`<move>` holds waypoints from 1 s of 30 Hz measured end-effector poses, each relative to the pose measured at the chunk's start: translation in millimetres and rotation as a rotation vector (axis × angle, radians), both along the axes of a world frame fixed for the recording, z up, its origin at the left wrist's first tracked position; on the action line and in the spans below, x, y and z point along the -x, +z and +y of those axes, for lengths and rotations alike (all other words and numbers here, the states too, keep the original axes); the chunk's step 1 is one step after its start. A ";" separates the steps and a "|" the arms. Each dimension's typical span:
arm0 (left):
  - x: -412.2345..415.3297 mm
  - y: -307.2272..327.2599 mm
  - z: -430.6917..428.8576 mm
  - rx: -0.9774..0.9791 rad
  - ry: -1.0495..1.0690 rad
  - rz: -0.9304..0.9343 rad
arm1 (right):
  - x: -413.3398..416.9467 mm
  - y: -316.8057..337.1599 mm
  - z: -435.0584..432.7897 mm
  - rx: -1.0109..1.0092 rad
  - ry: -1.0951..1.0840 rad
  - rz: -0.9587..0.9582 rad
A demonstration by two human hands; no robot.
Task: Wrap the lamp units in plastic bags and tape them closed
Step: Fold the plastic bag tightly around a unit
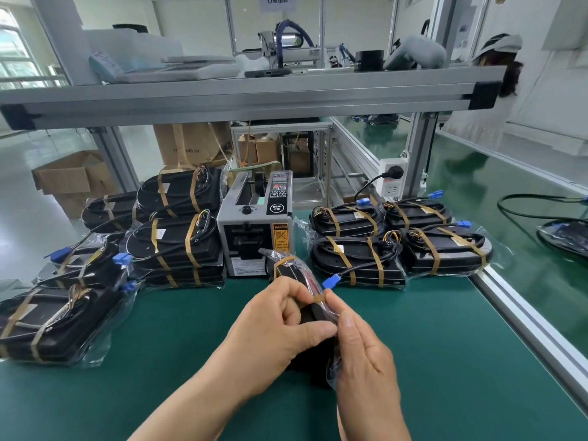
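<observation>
A black lamp unit [294, 273] in a clear plastic bag stands on edge on the green mat, pointing away from me. One brown tape band circles its far end. My left hand [280, 326] grips the unit's left side, thumb across its top. My right hand [359, 348] lies along the right side, and its fingertips pinch a short brown tape strip [319, 298] against the bag. The blue connector [331, 280] of a neighbouring unit lies just right of it.
A grey tape dispenser [254, 224] stands straight ahead. Bagged, taped lamp units are stacked to its left [175, 243] and laid out to its right [359, 259]. The bench's aluminium edge [521, 316] runs along the right, with a conveyor belt [541, 249] beyond. A shelf beam [248, 97] spans overhead.
</observation>
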State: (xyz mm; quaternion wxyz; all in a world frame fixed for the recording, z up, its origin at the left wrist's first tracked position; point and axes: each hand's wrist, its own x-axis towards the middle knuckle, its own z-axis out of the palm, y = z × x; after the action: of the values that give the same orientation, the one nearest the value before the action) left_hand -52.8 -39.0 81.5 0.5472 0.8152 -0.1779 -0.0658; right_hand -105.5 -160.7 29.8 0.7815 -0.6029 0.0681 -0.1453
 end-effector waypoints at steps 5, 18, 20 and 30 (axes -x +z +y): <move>-0.6 1.4 5.8 0.041 -0.060 0.051 | 2.8 5.6 -2.0 -0.100 0.045 0.018; -2.3 2.2 6.7 0.021 -0.039 0.084 | -104.6 75.8 -18.6 1.097 0.143 0.109; -3.2 3.2 7.4 0.016 -0.055 0.090 | -117.7 73.7 -15.9 1.189 0.121 0.077; -5.8 2.7 15.6 -0.044 -0.060 0.095 | -115.4 71.0 -24.7 0.950 0.121 0.085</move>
State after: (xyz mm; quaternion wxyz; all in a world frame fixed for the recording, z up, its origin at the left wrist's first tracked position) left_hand -47.0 -23.4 84.2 0.5346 0.8174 -0.1745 -0.1249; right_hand 9.9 -185.4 100.8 0.4230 -0.9016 -0.0092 -0.0897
